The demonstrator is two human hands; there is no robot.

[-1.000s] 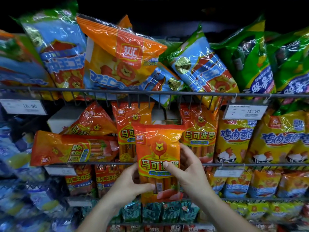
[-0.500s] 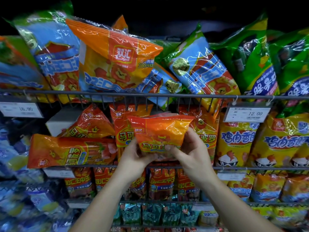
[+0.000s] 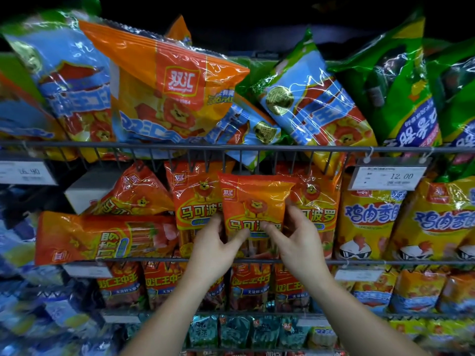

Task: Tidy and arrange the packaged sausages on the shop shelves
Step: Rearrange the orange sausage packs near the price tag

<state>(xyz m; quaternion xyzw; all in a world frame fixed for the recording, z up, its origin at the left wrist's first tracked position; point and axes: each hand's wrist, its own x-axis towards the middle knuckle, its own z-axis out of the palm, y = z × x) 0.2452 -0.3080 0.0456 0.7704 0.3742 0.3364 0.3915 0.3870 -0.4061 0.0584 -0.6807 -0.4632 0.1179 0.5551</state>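
Note:
An orange sausage pack with a lion picture [image 3: 254,201] stands upright on the middle wire shelf [image 3: 359,262], between two packs of the same kind [image 3: 195,204]. My left hand [image 3: 216,250] grips its lower left side, thumb across the front. My right hand [image 3: 298,242] grips its lower right side the same way. The pack's bottom is hidden behind my hands.
An orange pack [image 3: 102,237] lies on its side to the left, another [image 3: 133,191] leans above it. Yellow packs [image 3: 367,222] stand to the right. Big blue, orange and green bags [image 3: 164,88] slump over the upper rail. A price tag [image 3: 388,177] hangs at right.
The pack was lifted from in front of the lower shelf up into the middle shelf. It tipped back half a second ago and now stands upright between its neighbours, both hands still on it.

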